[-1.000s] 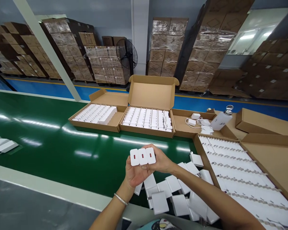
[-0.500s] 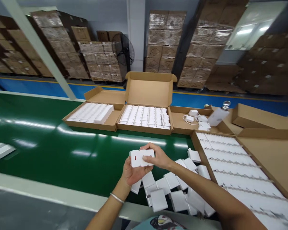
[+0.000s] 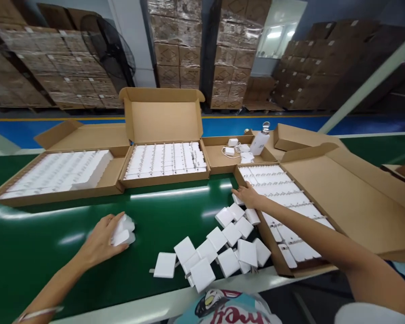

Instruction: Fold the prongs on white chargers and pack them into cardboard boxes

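Over the green belt, my left hand (image 3: 103, 240) is closed round a few white plug chargers (image 3: 124, 231) held together in a stack. My right hand (image 3: 249, 196) reaches to the far end of a loose pile of white chargers (image 3: 218, 238), beside the open carton on the right. Its fingers are on a single white charger (image 3: 237, 199), partly hidden under the hand. Some chargers in the pile overlap, and a few show their metal prongs.
Rows of chargers fill the right carton (image 3: 263, 234) and the middle carton (image 3: 205, 173). Another carton (image 3: 119, 182) at the left is partly filled. A shallow box (image 3: 219, 167) holds cabled chargers and a pump bottle (image 3: 259, 143). The green belt (image 3: 145, 207) lies in front.
My hands have parted: the left moved left with the stacked chargers, the right moved away to the charger by the carton. The view has turned right.
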